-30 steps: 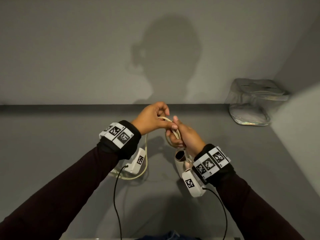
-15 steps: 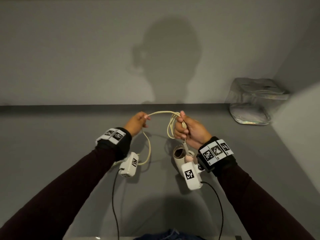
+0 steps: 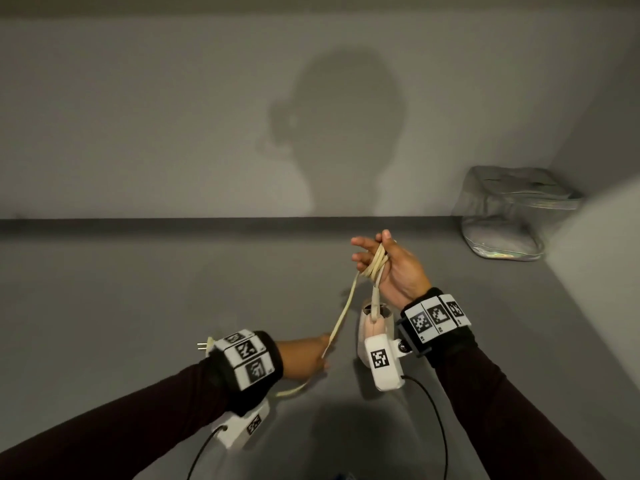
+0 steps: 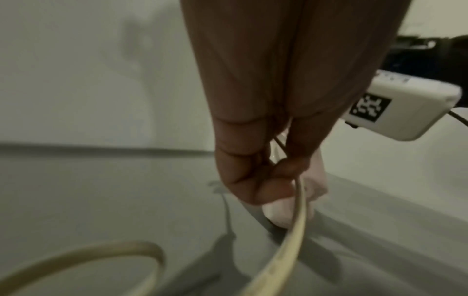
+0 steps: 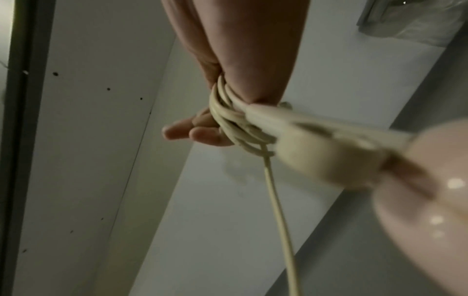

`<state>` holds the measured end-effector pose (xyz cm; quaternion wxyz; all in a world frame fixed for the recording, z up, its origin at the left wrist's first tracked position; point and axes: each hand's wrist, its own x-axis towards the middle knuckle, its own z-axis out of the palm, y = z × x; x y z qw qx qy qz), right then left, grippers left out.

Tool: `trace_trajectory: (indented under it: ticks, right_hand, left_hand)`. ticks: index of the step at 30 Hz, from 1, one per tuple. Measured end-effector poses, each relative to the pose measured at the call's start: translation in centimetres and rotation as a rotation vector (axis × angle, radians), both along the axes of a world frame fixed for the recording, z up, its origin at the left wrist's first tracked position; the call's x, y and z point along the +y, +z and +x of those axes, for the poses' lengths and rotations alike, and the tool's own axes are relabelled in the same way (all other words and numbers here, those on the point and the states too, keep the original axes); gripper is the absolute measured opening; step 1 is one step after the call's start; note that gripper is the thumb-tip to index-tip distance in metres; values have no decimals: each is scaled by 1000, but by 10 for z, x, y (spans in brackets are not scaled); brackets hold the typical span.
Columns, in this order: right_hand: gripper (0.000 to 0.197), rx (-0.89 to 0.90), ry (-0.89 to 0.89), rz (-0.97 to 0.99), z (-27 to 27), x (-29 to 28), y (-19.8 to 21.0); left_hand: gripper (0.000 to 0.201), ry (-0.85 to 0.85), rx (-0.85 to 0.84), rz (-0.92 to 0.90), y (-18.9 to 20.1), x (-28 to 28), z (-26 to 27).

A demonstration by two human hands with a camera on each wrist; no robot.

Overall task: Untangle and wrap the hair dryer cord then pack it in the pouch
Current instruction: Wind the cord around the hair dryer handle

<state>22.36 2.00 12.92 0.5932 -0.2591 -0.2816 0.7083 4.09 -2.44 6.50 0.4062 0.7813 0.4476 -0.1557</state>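
Several loops of the cream cord (image 3: 375,263) are wound round my right hand (image 3: 372,247), passing between its thumb and outstretched fingers (image 5: 182,130). The right hand is raised above the table. The pale pink hair dryer (image 3: 375,329) sits just under it, joined by the cord's thick end (image 5: 316,156). A straight run of cord (image 3: 341,317) slants down to my left hand (image 3: 322,351), which pinches the cord (image 4: 291,230) between thumb and fingertips low over the table. Behind the left wrist lies the plug (image 3: 204,346). Slack cord (image 4: 101,252) curls on the table.
The clear pouch (image 3: 512,213) stands at the back right, against the wall and beside the right side panel (image 3: 595,271). The grey table (image 3: 138,289) stretches left of both hands. Camera cables (image 3: 436,417) trail from the wrists toward me.
My left hand has dropped down and toward me along the cord, pulling a length straight. My right hand has lifted slightly and spread its fingers, with the loops still round it.
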Motion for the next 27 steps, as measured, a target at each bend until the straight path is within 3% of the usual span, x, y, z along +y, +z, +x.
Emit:
trace_trajectory:
  ticks: [3, 6, 9, 13, 18, 22, 27]
  right_hand:
    - [19, -46, 28, 7, -1, -5, -2]
    - [20, -144, 87, 27, -9, -8, 2]
    - [25, -263, 173, 39, -19, -12, 5]
    - [26, -200, 158, 10, -19, -13, 9]
    - [26, -289, 150, 9, -13, -17, 10]
    - [37, -427, 288, 16, -23, -26, 9]
    - [53, -234, 415, -13, -22, -27, 7]
  left_hand:
    - [55, -9, 33, 81, 8, 0, -20]
    - [47, -102, 74, 335, 29, 9, -27]
    - [37, -197, -191, 615, 70, 22, -18]
    - [34, -135, -479, 780, 101, 34, -13]
    - [8, 128, -651, 651, 102, 34, 0]
    - [30, 239, -837, 589, 123, 47, 9]
    - [19, 215, -772, 541, 121, 73, 5]
